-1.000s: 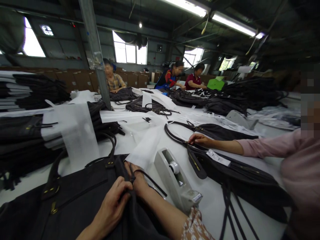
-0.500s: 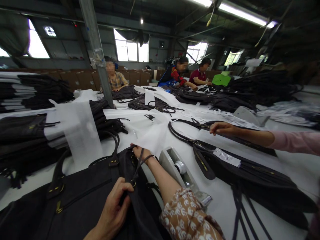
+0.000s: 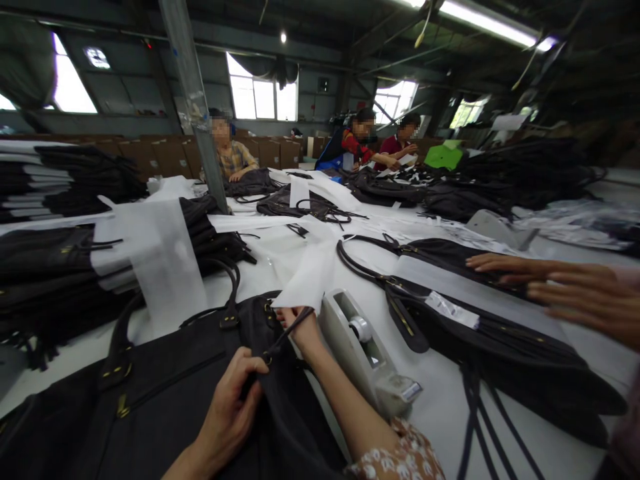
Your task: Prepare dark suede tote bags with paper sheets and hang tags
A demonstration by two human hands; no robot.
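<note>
Shifted since the earlier frame: right hand (image 3: 303, 327), drawn slightly back along the rim of the large black fabric bag with rolled handles (image 3: 175, 393), nearer the left hand (image 3: 227, 407). Thin dark cord (image 3: 290, 331), looped loosely about the right wrist half a second ago, now runs in a straighter slant from the left grip to the right. Likely meaning: the cord is drawn out, with the left hand as anchor at the rim.

Left grip: narrow, thumb and forefinger pinching the bag's edge beside a small brass-coloured ring (image 3: 269, 359). Right grip: fingers curled, tips partly beneath a loose white sheet (image 3: 307, 277); whether they pinch anything, cannot tell.

Bag: lying under both grips on the white-covered bench (image 3: 443, 417), handles and gold-tone zip pull (image 3: 123, 405) to the left of the left grip.

Right of the right grip, just beside the forearm: one grey tape dispenser (image 3: 360, 353). Farther right: one second black bag (image 3: 505, 347), its long straps trailing towards the wearer. Also changed: a co-worker's hands (image 3: 585, 297), two now in view above that bag, where one showed before.

Labels: white printed tag (image 3: 453, 310) on the second bag, print too blurred to read; small pale patch on the dispenser's front end, illegible. Brands: none readable.
</note>
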